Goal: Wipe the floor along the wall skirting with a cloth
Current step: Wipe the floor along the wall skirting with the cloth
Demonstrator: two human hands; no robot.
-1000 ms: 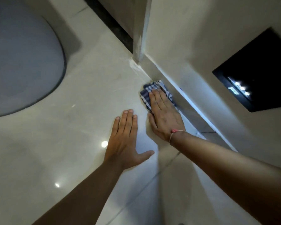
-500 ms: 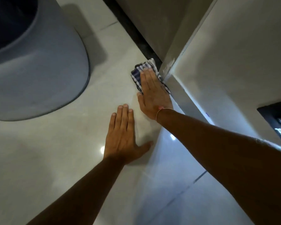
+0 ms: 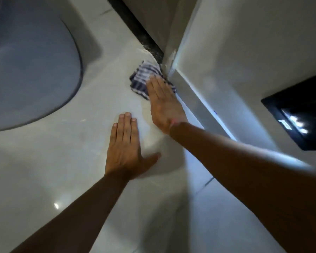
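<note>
Step in hand: you're mid-wipe, right at the corner where the skirting (image 3: pixel 204 105) meets the upright post (image 3: pixel 173 46); by my read this is the far end of a stroke along the wall
Cloth: the striped blue-and-white cloth (image 3: pixel 144 77) lies flat on the floor (image 3: pixel 62 161), its far edge touching the base of the corner; it sits at about 1 o'clock from your bracing hand
Right hand: your right hand (image 3: pixel 164 105) is pressed palm-down on the near half of the cloth; fingers (image 3: pixel 156 88) straight and together, flat open, gripping nothing, just pinning the cloth by pressure
Left hand: your left hand (image 3: pixel 126 145) is spread flat on bare tile, thumb out toward 3 o'clock; it holds nothing and takes your weight
Surroundings: a large grey rounded tub (image 3: pixel 31 70) stands well apart at 10 o'clock; a dark strip (image 3: pixel 135 28) runs away past the corner toward 12 o'clock; a black panel (image 3: pixel 299 110) is set in the wall at 3 o'clock
Floor state: the tile beside the cloth shows a faint wet sheen; whether dirt remains I cannot tell
Next move calls for: steady downward pressure and the cloth's edge kept tight against the skirting; draw it back toward 5 o'clock, or work it round the post; shift your left hand first if the reach gets long
</note>
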